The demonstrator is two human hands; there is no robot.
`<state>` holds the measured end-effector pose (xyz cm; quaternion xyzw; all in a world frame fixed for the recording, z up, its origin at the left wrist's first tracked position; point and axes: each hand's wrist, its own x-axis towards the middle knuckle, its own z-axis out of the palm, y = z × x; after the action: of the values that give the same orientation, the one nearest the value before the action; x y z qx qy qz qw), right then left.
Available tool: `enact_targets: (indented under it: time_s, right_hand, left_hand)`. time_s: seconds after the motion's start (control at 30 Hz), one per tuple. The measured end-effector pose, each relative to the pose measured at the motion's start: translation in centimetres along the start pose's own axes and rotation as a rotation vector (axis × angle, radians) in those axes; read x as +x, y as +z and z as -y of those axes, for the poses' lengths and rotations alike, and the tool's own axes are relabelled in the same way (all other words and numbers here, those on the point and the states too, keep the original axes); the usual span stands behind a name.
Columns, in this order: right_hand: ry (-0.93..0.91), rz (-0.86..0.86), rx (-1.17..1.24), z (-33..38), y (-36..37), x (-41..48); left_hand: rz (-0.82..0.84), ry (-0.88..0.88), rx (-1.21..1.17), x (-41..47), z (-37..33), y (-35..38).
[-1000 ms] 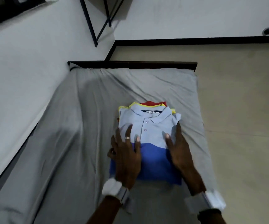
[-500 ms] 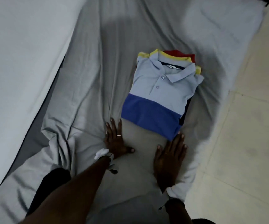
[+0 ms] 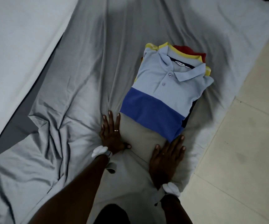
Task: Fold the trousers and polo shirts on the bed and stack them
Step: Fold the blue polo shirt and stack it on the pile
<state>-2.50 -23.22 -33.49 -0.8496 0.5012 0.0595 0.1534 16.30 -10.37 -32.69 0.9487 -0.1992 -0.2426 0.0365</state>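
A pile of folded clothes lies on the bed [image 3: 82,75], which has a grey sheet with many creases. On top is a polo shirt [image 3: 164,92], light blue with a dark blue band at the bottom. Under it a yellow shirt [image 3: 183,53] and a red shirt [image 3: 189,50] peek out near the collar. Tan trousers [image 3: 138,136] stick out from under the pile, toward the person.

The left hand [image 3: 112,136] lies flat with fingers straight, at the left edge of the trousers. Its thumb rests on the tan cloth. It has a ring [image 3: 116,130] on one finger. The right hand [image 3: 166,160] lies flat on the right side of the trousers. Its fingertips touch the blue band. Neither hand grips anything. The pale floor [image 3: 243,151] is on the right of the bed.
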Motion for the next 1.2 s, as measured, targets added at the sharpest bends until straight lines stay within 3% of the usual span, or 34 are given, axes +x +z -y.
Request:
enact_targets:
  time_s: [0.33, 0.47, 0.63, 0.7, 0.77, 0.87, 0.9, 1.03, 1.2]
  right_hand:
    - [-0.036, -0.047, -0.015, -0.8, 0.9, -0.2]
    - [-0.074, -0.078, 0.159, -0.5, -0.2, -0.3]
    - [-0.272, 0.022, 0.344, -5.0, -3.1, 0.2]
    - [-0.296, 0.065, 0.596, -7.4, -4.6, 1.7]
    - [-0.150, 0.107, 0.819, -8.8, -7.3, 4.0]
    - [0.141, 0.074, 1.030, -7.1, -9.8, 10.9]
    - [0.189, 0.069, 1.038, -5.7, -10.3, 13.7]
    - [0.229, 0.187, 0.983, -1.1, -11.0, 20.4]
    - [0.318, 0.118, 1.137, 1.3, -10.3, 22.7]
  left_hand:
    - [-0.040, 0.008, -0.076, -0.6, -0.3, 0.9]
    - [-0.056, -0.050, 0.014, -1.6, -1.1, -0.5]
    - [0.170, -0.089, 0.106, -2.6, -2.5, -4.1]
    - [0.187, -0.125, 0.163, -1.8, -3.5, -6.8]
    - [0.074, -0.148, 0.121, -0.6, -5.4, -9.5]
    - [-0.185, -0.120, -0.408, 3.1, -8.9, -13.1]
    - [-0.196, -0.116, -0.527, 4.8, -10.0, -13.8]
    - [0.099, -0.187, -0.468, 9.8, -15.3, -14.0]
    - [0.129, -0.364, -0.555, 13.0, -15.8, -12.7]
